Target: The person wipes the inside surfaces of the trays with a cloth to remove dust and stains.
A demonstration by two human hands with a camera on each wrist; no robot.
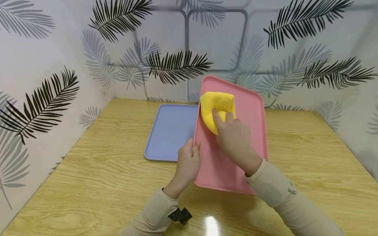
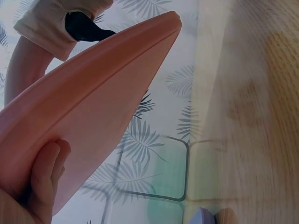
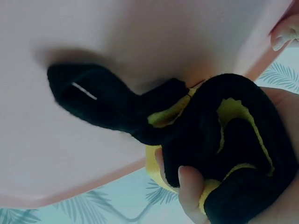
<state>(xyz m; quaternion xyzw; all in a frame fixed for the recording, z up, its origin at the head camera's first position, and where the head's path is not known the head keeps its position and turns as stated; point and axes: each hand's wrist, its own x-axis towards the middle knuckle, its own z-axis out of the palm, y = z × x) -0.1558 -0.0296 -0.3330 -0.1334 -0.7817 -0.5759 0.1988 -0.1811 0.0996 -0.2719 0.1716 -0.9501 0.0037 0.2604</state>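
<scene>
A pink tray (image 1: 227,170) is held up at a tilt above the table, its inner face turned toward me. My left hand (image 1: 188,164) grips its left edge, thumb on the inner side; in the left wrist view the fingers (image 2: 44,175) lie against the tray's underside (image 2: 100,135). My right hand (image 1: 236,139) presses a folded yellow cloth (image 1: 211,108) onto the upper left of the tray's inner face. In the right wrist view, the cloth's dark side (image 3: 187,121) shows bunched in the hand, with yellow edges.
A blue tray (image 1: 169,131) lies flat on the wooden table (image 1: 97,170), behind and left of the pink tray, which partly hides it. Walls with a leaf pattern (image 1: 177,65) stand at the back and sides. A small black device (image 1: 180,215) sits at my left wrist.
</scene>
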